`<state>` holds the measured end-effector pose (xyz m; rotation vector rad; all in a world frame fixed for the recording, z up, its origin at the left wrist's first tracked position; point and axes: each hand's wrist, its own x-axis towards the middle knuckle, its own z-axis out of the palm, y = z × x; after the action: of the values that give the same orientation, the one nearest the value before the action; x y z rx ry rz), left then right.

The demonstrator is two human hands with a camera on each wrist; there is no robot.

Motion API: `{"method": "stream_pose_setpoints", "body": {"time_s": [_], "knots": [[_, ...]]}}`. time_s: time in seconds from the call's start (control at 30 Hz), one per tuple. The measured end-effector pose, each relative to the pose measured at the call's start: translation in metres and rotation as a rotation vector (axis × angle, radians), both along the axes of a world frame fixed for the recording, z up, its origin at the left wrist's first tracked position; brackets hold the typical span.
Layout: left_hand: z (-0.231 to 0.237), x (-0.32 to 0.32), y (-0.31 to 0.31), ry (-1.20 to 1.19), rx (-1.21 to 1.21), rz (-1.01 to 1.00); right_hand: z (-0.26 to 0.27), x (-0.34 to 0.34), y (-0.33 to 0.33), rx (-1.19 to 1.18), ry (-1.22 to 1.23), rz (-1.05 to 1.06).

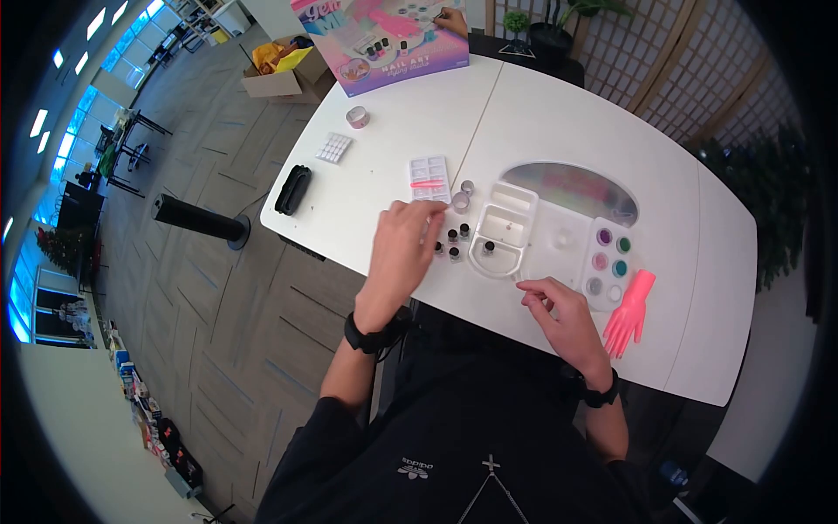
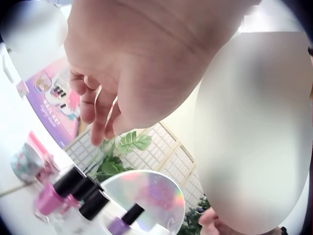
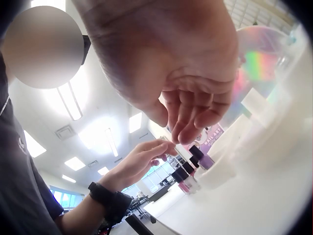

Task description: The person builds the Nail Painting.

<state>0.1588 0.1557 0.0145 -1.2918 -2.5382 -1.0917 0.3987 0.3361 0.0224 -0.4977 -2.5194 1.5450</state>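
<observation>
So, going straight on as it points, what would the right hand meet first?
The right hand would probably meet the white plastic compartment tray or, above its rim, the black-capped purple bottle; height is unclear.

I can see the upright Nail Art box (image 1: 384, 54) standing at the far side of the white table (image 1: 410, 118) in the head view. Just left of that box I have an open cardboard box (image 1: 269, 85) with something yellow (image 1: 294, 59) in it. Right of it I make out a small round-topped plant (image 1: 517, 22), then a larger potted plant (image 1: 550, 37), and farther right a lattice screen (image 1: 668, 57). Below it and to its left I find a black case (image 1: 293, 189) on the tabletop; farther out that way, a black cylinder (image 1: 194, 218) on a round base, over patterned carpet (image 1: 218, 162). Well left of it I get desks (image 1: 131, 131) and bright windows (image 1: 54, 148).
</observation>
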Motion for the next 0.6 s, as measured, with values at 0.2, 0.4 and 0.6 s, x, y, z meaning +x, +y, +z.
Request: {"method": "stream_pose_setpoints", "body": {"time_s": [0.2,0.4,0.6], "knots": [[0.003,-0.008,-0.029,-0.125,-0.14,0.041,0.048,0.015,-0.02,0.246,0.344,0.291],[-0.001,0.002,-0.028,-0.227,-0.174,-0.122,0.121,0.037,-0.037,0.36,0.756,0.621],[0.005,0.004,-0.018,-0.384,-0.227,-0.113,0.139,0.042,-0.06,0.233,1.028,0.453]]}}
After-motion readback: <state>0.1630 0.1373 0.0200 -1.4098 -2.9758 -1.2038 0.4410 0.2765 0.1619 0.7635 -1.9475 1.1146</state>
